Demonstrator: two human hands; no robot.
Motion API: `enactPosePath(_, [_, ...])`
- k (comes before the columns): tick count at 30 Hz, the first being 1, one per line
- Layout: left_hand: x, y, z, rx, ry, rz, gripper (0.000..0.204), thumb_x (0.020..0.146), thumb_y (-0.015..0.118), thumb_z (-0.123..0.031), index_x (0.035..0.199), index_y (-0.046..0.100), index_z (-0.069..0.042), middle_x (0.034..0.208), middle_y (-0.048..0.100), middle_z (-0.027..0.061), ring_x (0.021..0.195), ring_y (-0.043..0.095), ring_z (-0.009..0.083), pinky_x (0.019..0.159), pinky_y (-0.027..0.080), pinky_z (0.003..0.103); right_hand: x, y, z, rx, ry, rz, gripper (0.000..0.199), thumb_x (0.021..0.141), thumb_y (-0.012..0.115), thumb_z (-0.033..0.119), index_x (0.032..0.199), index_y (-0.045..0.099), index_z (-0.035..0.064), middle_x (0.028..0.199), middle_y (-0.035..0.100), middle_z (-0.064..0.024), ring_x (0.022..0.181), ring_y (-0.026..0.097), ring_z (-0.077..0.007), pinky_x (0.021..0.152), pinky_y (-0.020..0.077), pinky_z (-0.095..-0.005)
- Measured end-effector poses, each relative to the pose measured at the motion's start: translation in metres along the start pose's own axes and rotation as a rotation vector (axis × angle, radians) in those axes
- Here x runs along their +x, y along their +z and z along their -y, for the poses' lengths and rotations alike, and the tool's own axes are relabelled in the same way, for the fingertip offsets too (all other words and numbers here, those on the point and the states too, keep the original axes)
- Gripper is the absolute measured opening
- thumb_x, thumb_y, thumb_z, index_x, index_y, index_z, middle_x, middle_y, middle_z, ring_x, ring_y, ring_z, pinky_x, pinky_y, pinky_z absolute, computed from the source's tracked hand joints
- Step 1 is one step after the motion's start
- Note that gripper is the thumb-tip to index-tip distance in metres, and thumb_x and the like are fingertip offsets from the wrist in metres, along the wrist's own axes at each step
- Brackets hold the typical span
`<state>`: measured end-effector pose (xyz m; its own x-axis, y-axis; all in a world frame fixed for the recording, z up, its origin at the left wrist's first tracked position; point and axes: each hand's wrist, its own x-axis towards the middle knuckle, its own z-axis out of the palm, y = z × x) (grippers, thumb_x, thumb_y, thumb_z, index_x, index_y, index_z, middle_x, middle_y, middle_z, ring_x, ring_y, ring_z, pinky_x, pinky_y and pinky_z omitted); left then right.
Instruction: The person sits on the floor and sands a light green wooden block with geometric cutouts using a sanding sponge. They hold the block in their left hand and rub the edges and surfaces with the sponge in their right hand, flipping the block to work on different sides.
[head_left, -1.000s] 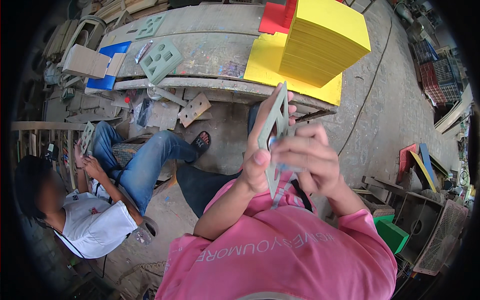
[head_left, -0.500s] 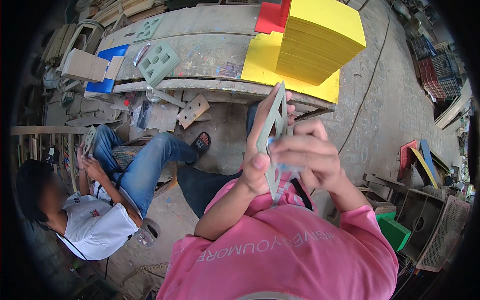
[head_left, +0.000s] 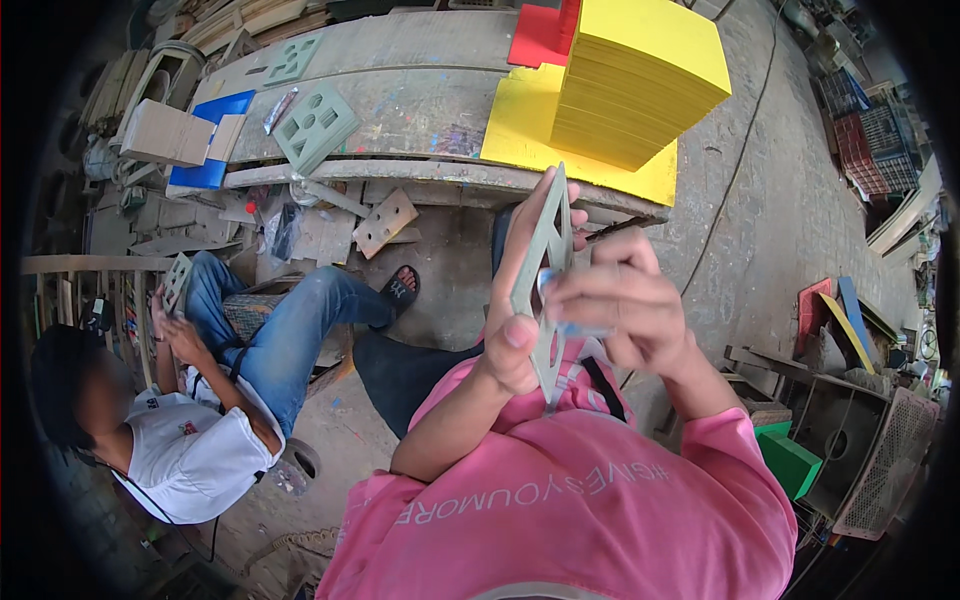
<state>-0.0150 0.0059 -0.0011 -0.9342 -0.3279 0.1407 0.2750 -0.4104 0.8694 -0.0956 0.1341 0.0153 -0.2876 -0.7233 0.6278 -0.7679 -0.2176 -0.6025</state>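
Upright in front of my chest I hold a thin grey-green board [head_left: 540,262] with cut-out openings, seen nearly edge-on. My left hand [head_left: 511,352] is closed round its left side, the thumb on the near face and the fingers behind. On the board's right side my right hand [head_left: 632,300] is bent, its fingers blurred by motion. Between those fingers and the board shows a small whitish-blue thing [head_left: 545,282], too smeared to name. Similar grey-green boards [head_left: 316,127] lie stacked on the bench [head_left: 420,95] ahead.
A tall stack of yellow boards [head_left: 635,95] stands on the bench's right end, beside a red piece [head_left: 537,38]. To the left sits a co-worker [head_left: 200,440] holding a similar board [head_left: 176,281]. A cable [head_left: 735,180] crosses the floor; a green block [head_left: 790,463] is at right.
My right fingers have shifted slightly against the board, which stays upright in my left hand. The co-worker's hands and board have moved a little.
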Motion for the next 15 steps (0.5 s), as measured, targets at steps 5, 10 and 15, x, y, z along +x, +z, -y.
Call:
enactPosePath(5, [-0.002,0.0,0.001,-0.025,-0.024,-0.018,0.122,0.069,0.052,-0.08,0.15,0.021,0.005,0.144,0.034,0.0146,0.127,0.039,0.0227,0.104,0.032,0.037,0.002,-0.001,-0.001,0.002,-0.03,0.029,0.03,0.064,0.062,0.005,0.091,0.074,0.0073,0.105,0.07,0.0011,0.082,0.048,-0.0202,0.076,0.0357,-0.0336])
enactPosePath(10, [-0.002,0.001,-0.001,-0.041,-0.004,-0.02,0.126,0.066,0.053,-0.084,0.15,0.022,0.004,0.144,0.033,0.0142,0.127,0.039,0.0226,0.105,0.032,0.037,0.001,0.002,0.004,0.063,-0.043,0.026,0.029,0.067,0.063,0.005,0.094,0.073,0.0079,0.106,0.07,0.0016,0.084,0.049,-0.0199,0.077,0.0354,-0.0342])
enactPosePath(15, [-0.004,0.006,-0.003,-0.112,-0.008,-0.06,0.129,0.064,0.056,-0.086,0.151,0.021,0.003,0.144,0.032,0.0137,0.129,0.038,0.0224,0.107,0.031,0.036,0.002,-0.002,-0.005,-0.099,0.003,0.042,0.029,0.068,0.064,0.007,0.094,0.075,0.0079,0.105,0.07,0.0012,0.083,0.049,-0.0195,0.075,0.0349,-0.0334])
